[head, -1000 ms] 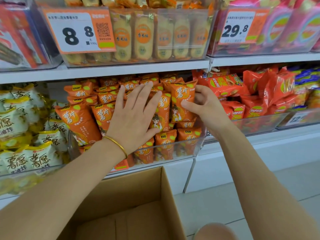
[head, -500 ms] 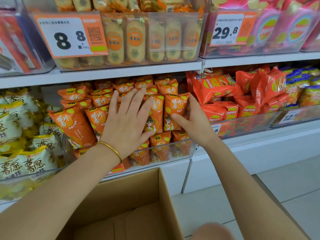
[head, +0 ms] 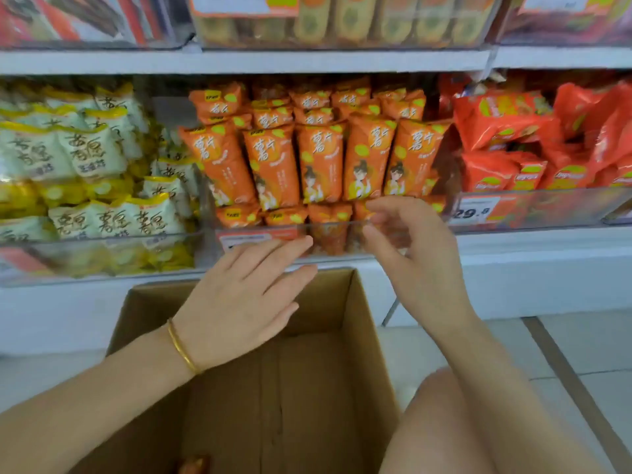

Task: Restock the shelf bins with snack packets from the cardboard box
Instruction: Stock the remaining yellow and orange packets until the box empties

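A white shop shelf (head: 239, 61) carries clear plastic bins side by side above a pale tiled floor (head: 581, 354). The middle bin (head: 328, 223) is packed with orange snack packets (head: 321, 162). They are slim pillow packs with a green dot near the top, white Chinese lettering and a cartoon figure low on the front. Five stand upright in a front row, touching one another, with more stacked behind and below them.

The right hand (head: 413, 261) is at the bin's front rim. Its grip is narrow, index finger above the rim and thumb in front of the wall, and it holds no packet; the blur hides whether it touches the plastic. The left hand (head: 246, 295), with a gold bangle (head: 181, 347) on its wrist, hovers flat over the far edge of the cardboard box (head: 355, 336). Its grip is wide, the fingers straight, their tips just before the bin's front wall.

The box sits open below the bin, its brown floor mostly bare, a scrap of orange (head: 195, 466) at the bottom edge. Yellow-and-white packets (head: 85, 159) fill the bin to the left and red packets (head: 513, 131) the bin to the right, which bears a price tag (head: 473, 212) reading 29.8.
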A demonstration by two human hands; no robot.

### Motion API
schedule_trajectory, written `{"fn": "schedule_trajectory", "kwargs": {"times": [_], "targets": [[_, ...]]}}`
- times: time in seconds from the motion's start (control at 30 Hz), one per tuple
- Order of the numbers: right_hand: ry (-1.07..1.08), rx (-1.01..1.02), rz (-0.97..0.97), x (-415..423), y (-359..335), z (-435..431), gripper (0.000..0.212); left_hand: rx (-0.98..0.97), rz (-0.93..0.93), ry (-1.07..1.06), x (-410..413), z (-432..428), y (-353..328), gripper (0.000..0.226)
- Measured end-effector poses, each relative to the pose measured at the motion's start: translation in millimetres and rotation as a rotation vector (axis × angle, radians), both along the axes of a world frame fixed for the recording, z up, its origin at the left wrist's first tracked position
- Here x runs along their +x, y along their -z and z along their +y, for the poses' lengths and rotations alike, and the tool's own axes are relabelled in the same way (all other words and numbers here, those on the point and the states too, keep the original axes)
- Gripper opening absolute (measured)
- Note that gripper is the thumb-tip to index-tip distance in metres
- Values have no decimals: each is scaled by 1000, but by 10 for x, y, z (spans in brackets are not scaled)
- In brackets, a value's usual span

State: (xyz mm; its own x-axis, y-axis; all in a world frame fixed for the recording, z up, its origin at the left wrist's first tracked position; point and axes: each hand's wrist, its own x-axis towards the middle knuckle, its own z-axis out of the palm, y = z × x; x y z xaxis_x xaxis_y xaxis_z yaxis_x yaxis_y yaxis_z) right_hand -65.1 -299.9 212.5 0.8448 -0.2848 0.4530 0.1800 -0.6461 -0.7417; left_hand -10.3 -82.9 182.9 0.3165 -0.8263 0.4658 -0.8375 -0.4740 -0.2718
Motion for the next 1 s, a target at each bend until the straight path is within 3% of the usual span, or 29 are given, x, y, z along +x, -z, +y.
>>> {"fn": "schedule_trajectory", "kwargs": {"times": [0.07, 0.2, 0.33, 0.43, 0.53, 0.7, 0.93, 1.0], "targets": [[-189, -37, 266, 8, 207, 435, 24, 220, 155, -108, -126, 563, 292, 35], [-434, -245, 693, 205, 1024, 1298, 27, 431, 414, -362, -118, 1395, 641, 35], [-661, -283, 1081, 71, 2409, 2096, 33, 473, 492, -298, -99, 1766, 879, 27], [-654, -236, 1305, -163, 3226, 2541, 45, 381, 520, -197, -168, 1902, 980, 23], [-596, -211, 1389, -255, 3743, 2933, 62, 352, 540, -160, -253, 2031, 1005, 29], [-682, -352, 1491, -286, 4091, 3341, 64, 325, 588, -209, -267, 2271, 1025, 26], [-713, -288, 1547, -226, 3983, 3327, 77, 343, 620, -210, -253, 2267, 1086, 22], [-703, -191, 1518, -87, 3743, 3124, 72, 353, 623, -189, -249, 2178, 1070, 27]]}}
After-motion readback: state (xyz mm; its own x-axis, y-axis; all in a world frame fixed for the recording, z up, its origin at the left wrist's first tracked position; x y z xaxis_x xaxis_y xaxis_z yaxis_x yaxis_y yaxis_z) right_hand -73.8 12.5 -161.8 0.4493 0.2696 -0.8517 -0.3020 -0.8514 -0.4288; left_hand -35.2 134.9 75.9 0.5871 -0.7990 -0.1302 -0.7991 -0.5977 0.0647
